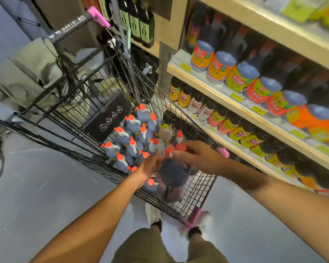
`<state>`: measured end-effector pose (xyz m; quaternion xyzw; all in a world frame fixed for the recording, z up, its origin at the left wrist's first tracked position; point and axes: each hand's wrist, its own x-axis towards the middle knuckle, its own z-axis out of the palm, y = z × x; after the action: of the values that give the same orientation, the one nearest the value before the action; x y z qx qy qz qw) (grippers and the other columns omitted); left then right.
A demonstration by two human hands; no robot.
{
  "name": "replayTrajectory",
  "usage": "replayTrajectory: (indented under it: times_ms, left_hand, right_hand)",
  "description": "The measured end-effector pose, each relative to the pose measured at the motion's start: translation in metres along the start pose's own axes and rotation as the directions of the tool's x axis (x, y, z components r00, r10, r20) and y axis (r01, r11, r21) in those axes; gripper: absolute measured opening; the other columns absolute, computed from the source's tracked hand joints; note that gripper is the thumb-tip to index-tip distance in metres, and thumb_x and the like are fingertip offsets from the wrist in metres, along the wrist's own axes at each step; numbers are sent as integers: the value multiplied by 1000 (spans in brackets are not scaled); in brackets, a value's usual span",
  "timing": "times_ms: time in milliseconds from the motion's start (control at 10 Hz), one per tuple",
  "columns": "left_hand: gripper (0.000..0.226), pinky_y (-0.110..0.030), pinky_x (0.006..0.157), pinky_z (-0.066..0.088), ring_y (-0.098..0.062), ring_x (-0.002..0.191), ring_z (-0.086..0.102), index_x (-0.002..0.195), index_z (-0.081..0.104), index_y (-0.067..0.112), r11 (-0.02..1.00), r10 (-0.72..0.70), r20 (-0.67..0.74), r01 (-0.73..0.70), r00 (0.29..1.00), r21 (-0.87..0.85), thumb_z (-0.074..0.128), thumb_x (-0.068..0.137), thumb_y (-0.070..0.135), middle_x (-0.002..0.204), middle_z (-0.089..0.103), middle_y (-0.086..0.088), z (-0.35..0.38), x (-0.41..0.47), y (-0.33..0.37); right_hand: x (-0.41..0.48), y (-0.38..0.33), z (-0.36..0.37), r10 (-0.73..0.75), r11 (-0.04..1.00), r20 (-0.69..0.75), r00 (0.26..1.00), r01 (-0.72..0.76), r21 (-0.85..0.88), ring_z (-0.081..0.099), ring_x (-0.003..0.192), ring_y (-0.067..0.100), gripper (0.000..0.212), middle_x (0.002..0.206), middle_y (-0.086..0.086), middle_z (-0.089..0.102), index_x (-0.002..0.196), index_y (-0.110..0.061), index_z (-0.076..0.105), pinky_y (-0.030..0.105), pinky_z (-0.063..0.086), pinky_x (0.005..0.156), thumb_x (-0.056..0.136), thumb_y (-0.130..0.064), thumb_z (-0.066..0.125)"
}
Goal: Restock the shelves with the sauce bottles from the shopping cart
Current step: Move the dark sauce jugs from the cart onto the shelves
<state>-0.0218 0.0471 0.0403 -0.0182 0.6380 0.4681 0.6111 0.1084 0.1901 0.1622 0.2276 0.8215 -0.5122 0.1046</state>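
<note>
The black wire shopping cart (196, 194) stands in front of me, holding several dark sauce bottles (133, 147) with orange-red caps. My right hand (198, 156) reaches down into the cart and grips the top of one dark sauce bottle (173, 173), which looks blurred and tilted above the others. Beside that bottle's left side is my left hand (150, 165), fingers straight; whether it touches the bottle is unclear. The wooden shelves (217, 91) on the right carry rows of similar bottles with orange and yellow labels.
A beige bag (32, 76) lies in the cart's far seat section under the handle (72, 25). Taller dark bottles (135, 23) stand on a shelf behind the cart. My white shoes (154, 213) are on the grey floor just behind the cart's near end.
</note>
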Motion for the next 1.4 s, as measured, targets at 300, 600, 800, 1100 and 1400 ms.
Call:
replayTrajectory:
  times_ms: [300,600,800,1100,1400]
  left_hand:
    - [59,-36,85,55,-25,89,73,103,78,9,957,37,373,75,927,-281,42,98,56,103,76,-14,9,-26,21]
    - [55,-49,94,54,-35,87,71,111,71,4,966,-94,-20,86,995,-244,51,98,54,100,75,-22,-26,-14,8]
    - [71,-66,100,47,-42,96,69,128,63,4,952,-163,-161,113,973,-285,60,87,63,108,71,-26,-58,8,-16]
    - [56,-42,69,60,-32,67,71,95,68,10,915,-236,-284,114,929,-386,46,98,61,81,73,-18,-66,3,-20]
    - [50,-34,63,61,-25,65,72,90,65,14,945,-208,-258,126,943,-301,39,103,55,72,73,-9,-62,6,-19]
  right_hand:
    - [31,-34,-36,133,981,-36,990,-127,146,74,84,25,44,88,5,76,98,-23,71,43,58,84,94,-63,53]
    - [39,28,-4,406,860,-52,912,-362,359,58,61,14,28,88,9,61,104,-16,64,28,53,57,101,-43,54]
    - [18,107,69,704,656,116,700,-705,269,59,74,16,27,95,6,64,114,-8,59,28,47,65,98,-30,59]
    - [38,162,159,844,451,75,531,-779,437,70,81,25,23,90,9,69,86,-12,62,36,57,72,89,-34,66]
    - [56,188,171,750,648,-146,646,-672,357,66,69,20,33,77,4,67,103,-11,59,31,50,63,88,-38,67]
